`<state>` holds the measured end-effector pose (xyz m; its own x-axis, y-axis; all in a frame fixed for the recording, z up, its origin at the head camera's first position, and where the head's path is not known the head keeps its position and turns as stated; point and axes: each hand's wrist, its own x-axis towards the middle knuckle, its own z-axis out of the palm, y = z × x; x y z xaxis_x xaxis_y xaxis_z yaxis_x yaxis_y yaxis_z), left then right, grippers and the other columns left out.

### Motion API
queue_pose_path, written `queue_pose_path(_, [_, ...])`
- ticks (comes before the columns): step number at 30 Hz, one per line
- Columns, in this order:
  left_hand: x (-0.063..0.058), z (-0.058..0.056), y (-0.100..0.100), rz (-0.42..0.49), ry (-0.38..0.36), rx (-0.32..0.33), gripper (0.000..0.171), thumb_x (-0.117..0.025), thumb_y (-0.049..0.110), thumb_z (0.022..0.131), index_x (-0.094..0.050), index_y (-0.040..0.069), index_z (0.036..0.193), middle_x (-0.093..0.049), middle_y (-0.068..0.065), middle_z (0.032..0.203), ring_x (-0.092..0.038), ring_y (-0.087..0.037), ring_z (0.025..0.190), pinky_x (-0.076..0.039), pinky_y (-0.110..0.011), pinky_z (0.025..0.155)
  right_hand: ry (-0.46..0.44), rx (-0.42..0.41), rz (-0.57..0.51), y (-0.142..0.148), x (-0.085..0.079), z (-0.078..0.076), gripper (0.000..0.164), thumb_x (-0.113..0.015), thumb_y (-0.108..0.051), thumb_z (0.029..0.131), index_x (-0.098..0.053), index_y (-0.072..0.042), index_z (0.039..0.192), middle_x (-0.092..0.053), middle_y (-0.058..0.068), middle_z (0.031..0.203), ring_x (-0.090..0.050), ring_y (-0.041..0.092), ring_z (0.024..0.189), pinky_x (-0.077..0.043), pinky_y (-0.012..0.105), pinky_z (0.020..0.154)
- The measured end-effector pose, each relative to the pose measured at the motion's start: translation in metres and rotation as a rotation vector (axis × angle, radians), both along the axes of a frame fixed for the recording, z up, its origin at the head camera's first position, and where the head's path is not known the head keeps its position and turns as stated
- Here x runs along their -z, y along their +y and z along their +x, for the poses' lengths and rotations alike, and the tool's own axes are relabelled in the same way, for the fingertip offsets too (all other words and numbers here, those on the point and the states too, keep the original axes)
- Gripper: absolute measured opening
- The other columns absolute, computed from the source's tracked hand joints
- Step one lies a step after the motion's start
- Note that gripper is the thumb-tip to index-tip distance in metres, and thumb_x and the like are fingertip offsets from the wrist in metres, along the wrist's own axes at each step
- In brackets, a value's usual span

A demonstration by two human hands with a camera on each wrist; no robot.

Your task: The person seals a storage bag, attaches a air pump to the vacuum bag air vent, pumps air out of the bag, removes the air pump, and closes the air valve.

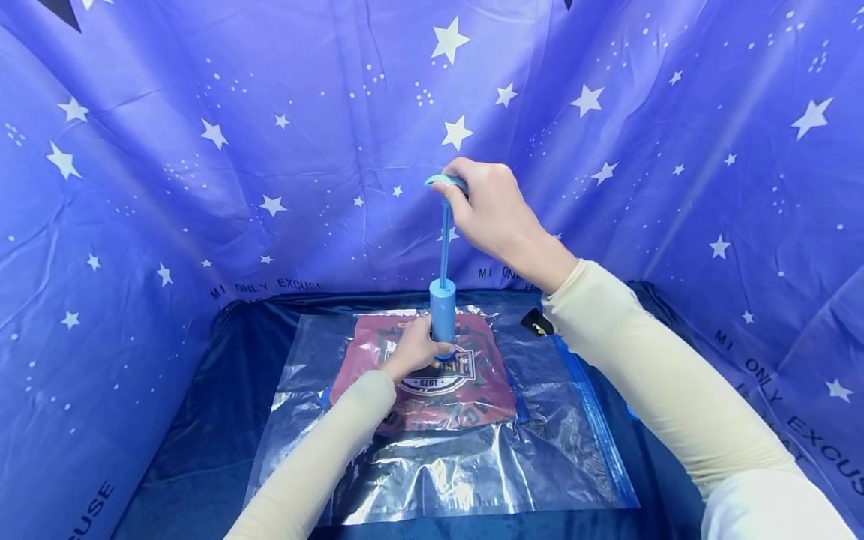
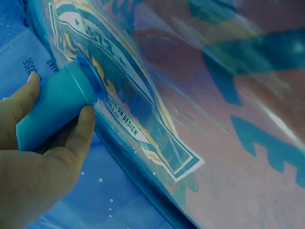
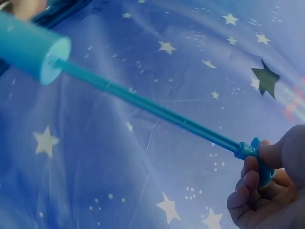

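A blue hand pump point(image 1: 442, 309) stands upright on a clear plastic storage bag point(image 1: 466, 472), its rod point(image 1: 445, 244) drawn well out of the barrel. My left hand point(image 1: 413, 349) grips the barrel low down, near the bag; the left wrist view shows the thumb and fingers around the barrel point(image 2: 59, 102), whose end meets the bag's valve point(image 2: 90, 76). Up high, my right hand point(image 1: 493, 202) holds the pump's handle point(image 1: 445, 181), with fingers curled round it in the right wrist view. Inside the bag lies a folded red printed garment point(image 1: 432, 412), seen through the film.
A blue zip strip point(image 1: 597, 420) runs along the bag's right edge. Beyond that edge lies a small black item point(image 1: 536, 322). Star-printed blue curtains point(image 1: 324, 150) enclose the dark blue covered surface point(image 1: 182, 450) at the back and both sides.
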<state>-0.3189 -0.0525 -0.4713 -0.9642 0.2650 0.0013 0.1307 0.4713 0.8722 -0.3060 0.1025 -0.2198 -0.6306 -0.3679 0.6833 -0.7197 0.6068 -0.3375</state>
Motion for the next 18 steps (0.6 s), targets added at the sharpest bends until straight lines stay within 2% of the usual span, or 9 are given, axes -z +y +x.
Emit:
queue_pose_path(2, [0.000,0.001,-0.001,-0.016,0.008,-0.003,0.041,-0.084,0.000,0.089,-0.063,-0.008,0.124,-0.072,-0.024,0.107,-0.075,-0.032,0.083,-0.062,-0.037,0.059,-0.019,0.009,0.022,-0.001,0.003,0.000,0.023,-0.060,-0.020,0.109,-0.070,0.001,0.106,-0.054,0.008,0.073,-0.041,0.022,0.058,-0.036,0.034,0.059])
queue_pose_path(4, [0.000,0.001,-0.001,-0.041,0.024,-0.006,0.041,-0.085,0.002,0.089,-0.063,-0.007,0.123,-0.073,-0.023,0.107,-0.075,-0.032,0.084,-0.061,-0.035,0.060,-0.070,0.021,0.051,-0.002,0.014,-0.002,0.023,-0.061,-0.020,0.109,-0.070,0.001,0.107,-0.058,0.007,0.075,-0.046,0.021,0.058,-0.041,0.033,0.058])
queue_pose_path(6, [0.000,0.002,-0.001,-0.043,0.028,-0.009,0.042,-0.085,0.002,0.088,-0.064,-0.007,0.123,-0.073,-0.023,0.107,-0.075,-0.033,0.082,-0.061,-0.036,0.060,-0.149,0.018,0.082,-0.004,0.034,-0.006,0.022,-0.062,-0.020,0.108,-0.070,0.000,0.108,-0.060,0.007,0.075,-0.049,0.020,0.057,-0.045,0.033,0.055])
queue_pose_path(9, [0.001,0.005,-0.002,-0.042,0.025,0.000,0.041,-0.085,0.002,0.088,-0.064,-0.006,0.122,-0.073,-0.021,0.104,-0.075,-0.033,0.079,-0.061,-0.036,0.059,-0.272,0.014,0.151,-0.004,0.075,-0.010,0.020,-0.064,-0.020,0.108,-0.068,-0.001,0.104,-0.060,0.006,0.073,-0.052,0.018,0.056,-0.048,0.032,0.051])
queue_pose_path(11, [0.001,0.006,-0.001,-0.019,0.006,0.021,0.040,-0.084,0.001,0.089,-0.063,-0.006,0.122,-0.073,-0.021,0.101,-0.075,-0.035,0.076,-0.061,-0.039,0.059,-0.311,0.020,0.200,-0.003,0.100,-0.011,0.019,-0.062,-0.017,0.109,-0.066,-0.002,0.099,-0.057,0.005,0.070,-0.051,0.016,0.056,-0.046,0.032,0.051])
queue_pose_path(13, [0.000,0.007,-0.001,-0.011,-0.002,0.038,0.039,-0.083,0.001,0.090,-0.063,-0.007,0.122,-0.073,-0.020,0.099,-0.075,-0.036,0.076,-0.062,-0.040,0.060,-0.316,0.028,0.237,-0.002,0.115,-0.012,0.019,-0.062,-0.016,0.108,-0.064,-0.002,0.095,-0.057,0.005,0.070,-0.051,0.016,0.056,-0.046,0.031,0.053])
queue_pose_path(15, [0.000,0.006,-0.001,0.009,-0.007,0.043,0.038,-0.082,0.000,0.090,-0.062,-0.007,0.123,-0.073,-0.020,0.099,-0.075,-0.037,0.078,-0.062,-0.041,0.062,-0.305,0.029,0.256,-0.002,0.118,-0.012,0.020,-0.063,-0.016,0.108,-0.063,-0.003,0.093,-0.058,0.004,0.071,-0.052,0.015,0.058,-0.046,0.031,0.055])
queue_pose_path(18, [-0.001,0.004,-0.002,0.027,0.000,0.028,0.039,-0.082,-0.002,0.089,-0.063,-0.008,0.122,-0.072,-0.022,0.101,-0.075,-0.039,0.080,-0.062,-0.042,0.061,-0.299,0.011,0.236,-0.005,0.103,-0.012,0.021,-0.064,-0.018,0.107,-0.065,-0.002,0.094,-0.058,0.005,0.071,-0.052,0.016,0.057,-0.046,0.032,0.054])
